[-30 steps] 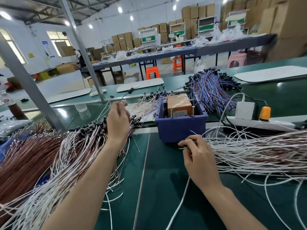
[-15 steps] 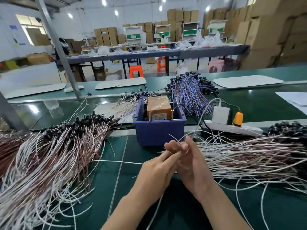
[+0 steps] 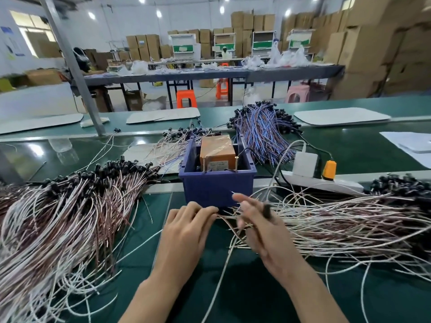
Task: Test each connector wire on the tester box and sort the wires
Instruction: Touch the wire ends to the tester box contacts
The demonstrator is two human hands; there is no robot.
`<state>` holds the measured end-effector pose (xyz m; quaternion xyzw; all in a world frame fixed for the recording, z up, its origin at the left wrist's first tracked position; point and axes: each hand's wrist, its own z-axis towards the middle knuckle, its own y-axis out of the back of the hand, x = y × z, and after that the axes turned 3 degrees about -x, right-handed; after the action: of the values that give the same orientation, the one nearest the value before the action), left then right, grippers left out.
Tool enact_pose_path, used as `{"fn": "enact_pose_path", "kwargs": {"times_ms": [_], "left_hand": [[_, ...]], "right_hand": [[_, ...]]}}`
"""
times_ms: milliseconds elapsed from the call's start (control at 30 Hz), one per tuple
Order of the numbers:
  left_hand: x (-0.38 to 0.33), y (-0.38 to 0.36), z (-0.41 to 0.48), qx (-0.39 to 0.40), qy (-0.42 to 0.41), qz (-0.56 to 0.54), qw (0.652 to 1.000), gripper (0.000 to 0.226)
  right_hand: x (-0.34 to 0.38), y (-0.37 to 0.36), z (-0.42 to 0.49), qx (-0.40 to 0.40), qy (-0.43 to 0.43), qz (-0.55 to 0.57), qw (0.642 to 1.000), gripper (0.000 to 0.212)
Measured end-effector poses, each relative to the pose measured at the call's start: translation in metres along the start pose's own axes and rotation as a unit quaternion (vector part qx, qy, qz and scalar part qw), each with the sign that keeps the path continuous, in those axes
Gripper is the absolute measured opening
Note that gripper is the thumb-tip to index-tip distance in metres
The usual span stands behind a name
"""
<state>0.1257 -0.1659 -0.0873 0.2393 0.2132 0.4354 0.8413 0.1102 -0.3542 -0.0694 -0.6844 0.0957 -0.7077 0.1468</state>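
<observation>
**Trainee:** What is the state of the operator's grip?

**Instructor:** The left hand [image 3: 186,229] lies with its fingers nearly straight. The tips rest on strand ends just in front of the blue bin [image 3: 217,190]. The thumb is hidden, so a pinch cannot be confirmed. The right hand [image 3: 261,229] is blurred among the strands, and its grip cannot be told either. The tester box [image 3: 218,151] sits inside the bin at mid-tabletop.

**Trainee:** What fault is likely from here?

**Instructor:** Tangling. The right wire pile [image 3: 349,220], presumably untested, spreads from the tabletop's right edge to under both hands. Lifting one wire may drag its neighbours along. An untested wire could then reach the left wire pile [image 3: 58,217].

**Trainee:** What differs from half a second ago?

**Instructor:** The hands were then pressed together. They are now apart, and the left has shifted leftward.
</observation>
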Motion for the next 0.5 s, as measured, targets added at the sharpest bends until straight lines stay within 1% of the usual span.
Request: {"fn": "enact_pose_path", "kwargs": {"times_ms": [67, 133, 200, 267, 333, 400, 500], "left_hand": [[-0.002, 0.001, -0.001, -0.013, -0.018, -0.003, 1.000, 0.024], [-0.006, 0.001, -0.002, -0.013, -0.034, -0.015, 0.999, 0.020], [-0.008, 0.001, -0.002, -0.010, -0.040, -0.028, 0.999, 0.018], [-0.010, 0.002, -0.002, -0.010, -0.043, -0.038, 0.998, 0.019], [-0.011, 0.002, -0.002, -0.002, -0.047, -0.053, 0.998, 0.020], [-0.011, 0.001, -0.003, 0.005, -0.046, -0.060, 0.997, 0.020], [-0.012, 0.000, -0.003, 0.011, -0.030, -0.074, 0.997, 0.019]], "right_hand": [[-0.011, -0.012, -0.001, -0.013, 0.046, -0.118, 0.992, 0.020], [-0.020, -0.018, -0.002, -0.013, 0.077, -0.159, 0.984, 0.018], [-0.022, -0.019, -0.003, -0.017, 0.103, -0.196, 0.975, 0.021], [-0.021, -0.019, -0.003, 0.009, 0.112, -0.212, 0.971, 0.021], [-0.020, -0.021, -0.004, 0.040, 0.100, -0.218, 0.970, 0.024], [-0.021, -0.020, -0.006, 0.044, 0.092, -0.231, 0.968, 0.032], [-0.023, -0.019, -0.005, 0.040, 0.083, -0.217, 0.972, 0.037]]}}
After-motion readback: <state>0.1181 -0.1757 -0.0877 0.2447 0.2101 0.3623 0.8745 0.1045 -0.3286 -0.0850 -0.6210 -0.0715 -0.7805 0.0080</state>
